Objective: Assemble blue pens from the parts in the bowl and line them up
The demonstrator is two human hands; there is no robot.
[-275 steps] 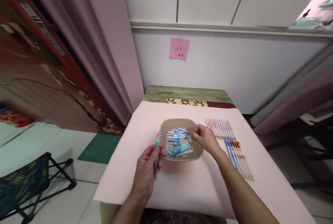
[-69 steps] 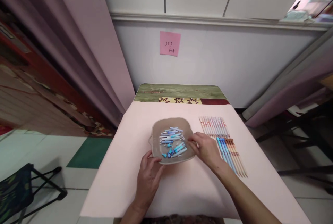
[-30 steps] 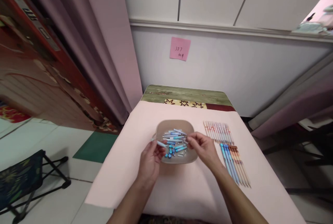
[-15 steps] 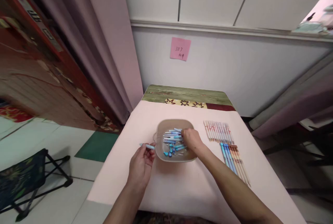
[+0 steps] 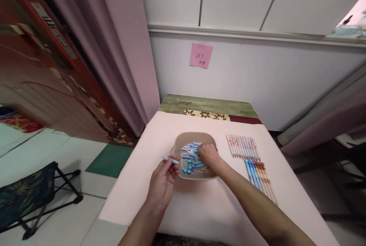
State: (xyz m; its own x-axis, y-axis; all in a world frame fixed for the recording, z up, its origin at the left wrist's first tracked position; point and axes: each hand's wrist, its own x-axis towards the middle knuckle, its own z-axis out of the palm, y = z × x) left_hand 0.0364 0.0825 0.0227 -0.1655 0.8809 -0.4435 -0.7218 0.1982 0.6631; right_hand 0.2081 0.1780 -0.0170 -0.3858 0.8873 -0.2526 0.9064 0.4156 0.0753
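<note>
My left hand (image 5: 163, 180) pinches a light blue pen barrel (image 5: 166, 158) between thumb and fingers, just off the left side of a beige plastic bin (image 5: 183, 136). Inside the bin lie several blue and white pen barrels (image 5: 189, 149) and, nearer its front, small blue caps or pen parts (image 5: 189, 169). My right hand (image 5: 209, 154) reaches in over the bin's right side with its fingers curled down among the barrels. Whatever those fingers grip is hidden behind the hand.
Right of the bin, a row of clear-bodied pens (image 5: 243, 147) lies on the pink-covered table (image 5: 200, 208). Closer to me are blue pens (image 5: 253, 175) beside brown-topped ones (image 5: 265, 180). A folding stool (image 5: 31, 196) stands at the left; a wall rises behind the table.
The view has shifted slightly, moving the scene a little right and down. Some barrels under my right hand lie differently. My left hand still holds the light blue barrel, now closer against the bin.
</note>
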